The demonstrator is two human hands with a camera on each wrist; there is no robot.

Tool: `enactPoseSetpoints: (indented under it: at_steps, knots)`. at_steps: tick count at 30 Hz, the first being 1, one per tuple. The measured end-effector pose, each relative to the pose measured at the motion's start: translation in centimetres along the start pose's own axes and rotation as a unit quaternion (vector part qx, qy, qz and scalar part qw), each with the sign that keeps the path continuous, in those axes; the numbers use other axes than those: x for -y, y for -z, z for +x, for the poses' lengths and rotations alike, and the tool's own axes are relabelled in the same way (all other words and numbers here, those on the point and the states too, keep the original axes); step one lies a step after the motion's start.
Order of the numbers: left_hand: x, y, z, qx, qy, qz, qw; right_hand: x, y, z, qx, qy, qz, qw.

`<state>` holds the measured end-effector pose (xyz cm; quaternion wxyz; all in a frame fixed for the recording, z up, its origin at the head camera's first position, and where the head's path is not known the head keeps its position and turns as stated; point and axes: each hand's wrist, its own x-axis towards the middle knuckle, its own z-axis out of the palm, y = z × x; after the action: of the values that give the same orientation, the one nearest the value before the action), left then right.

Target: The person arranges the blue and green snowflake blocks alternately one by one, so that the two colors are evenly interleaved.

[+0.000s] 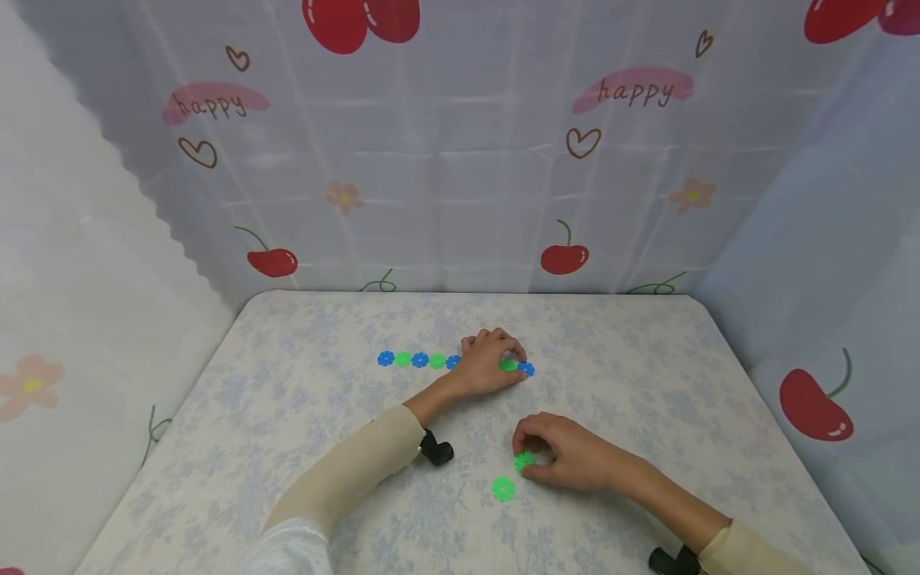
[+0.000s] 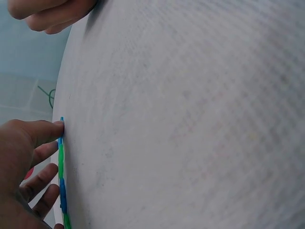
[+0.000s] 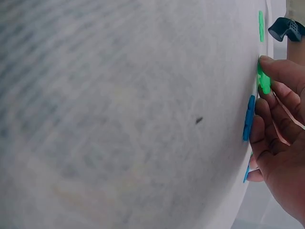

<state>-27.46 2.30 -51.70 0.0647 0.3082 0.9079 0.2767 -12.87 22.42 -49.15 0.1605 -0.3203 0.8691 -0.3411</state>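
A row of notched plastic discs, blue and green by turns, runs across the table; its left-end blue disc (image 1: pixel 386 358) shows plainly. My left hand (image 1: pixel 489 363) reaches over the row and hides part of it. Its thumb and index finger pinch the blue disc (image 1: pixel 527 369) at the right end, beside a green disc (image 1: pixel 508 366). Nearer to me, my right hand (image 1: pixel 578 455) pinches a green notched disc (image 3: pixel 264 80) between thumb and fingers. In the right wrist view a blue disc (image 3: pixel 249 118) is close by its other fingertips. A loose green disc (image 1: pixel 503 489) lies just below that hand.
The table (image 1: pixel 302 447) has a pale floral cover. Printed curtains (image 1: pixel 446 160) hang behind it and at both sides. Black wrist cameras are strapped to both arms, the left one (image 1: pixel 436 449) close over the table.
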Motion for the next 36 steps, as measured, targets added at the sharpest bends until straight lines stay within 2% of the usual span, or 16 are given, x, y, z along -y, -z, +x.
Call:
enactPoseSetpoints:
  at_steps: [7, 26, 36]
  knots:
    - [0.1, -0.2, 0.0, -0.003, 0.004, -0.001, 1.0000, -0.5, 0.7, -0.3, -0.024, 0.010, 0.020, 0.9995]
    - [0.3, 0.0, 0.3, 0.009, -0.003, 0.004, 0.9999, -2.9, 2.6, 0.2, -0.077, -0.008, -0.019, 0.9968]
    - [0.2, 0.0, 0.3, 0.008, 0.002, 0.005, 1.0000, -4.6, 3.5, 0.8, -0.112, 0.009, -0.044, 0.9928]
